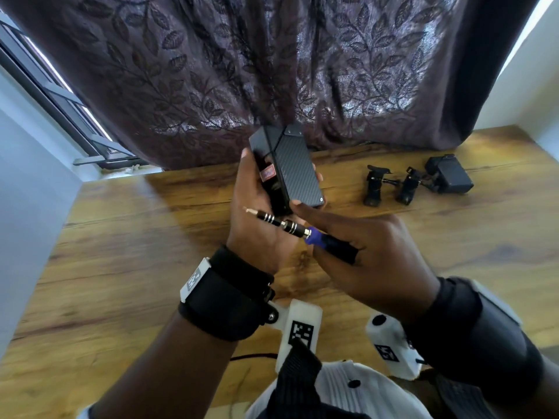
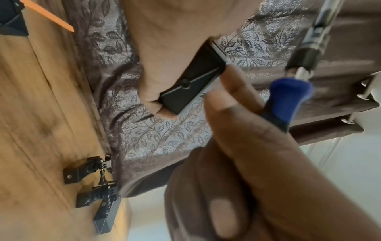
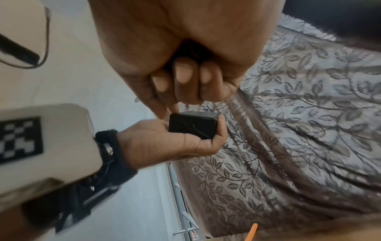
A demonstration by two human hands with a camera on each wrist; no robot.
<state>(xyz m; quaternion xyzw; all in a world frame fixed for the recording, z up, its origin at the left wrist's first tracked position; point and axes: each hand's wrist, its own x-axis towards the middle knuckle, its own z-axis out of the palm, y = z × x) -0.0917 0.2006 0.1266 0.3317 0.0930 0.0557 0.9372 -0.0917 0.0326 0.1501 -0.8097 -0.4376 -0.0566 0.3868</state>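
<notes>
My left hand (image 1: 257,228) grips a black box (image 1: 290,170) with a carbon-fibre pattern and a small red label, and holds it upright above the wooden table (image 1: 136,252). My right hand (image 1: 369,255) holds a screwdriver (image 1: 290,226) with a blue and black handle; its bit points left across my left palm. The right forefinger touches the box's lower end. The left wrist view shows the box (image 2: 191,84) end-on in my left hand (image 2: 164,48), with the screwdriver (image 2: 288,101) in my right hand (image 2: 247,146). From the right wrist, curled fingers (image 3: 185,76) show above the box (image 3: 191,127).
Two black clamp mounts (image 1: 390,184) and a black adapter (image 1: 449,173) lie at the table's back right. A dark leaf-patterned curtain (image 1: 272,71) hangs behind the table. A window frame (image 1: 60,95) is at the left. An orange stick (image 2: 49,18) lies on the table.
</notes>
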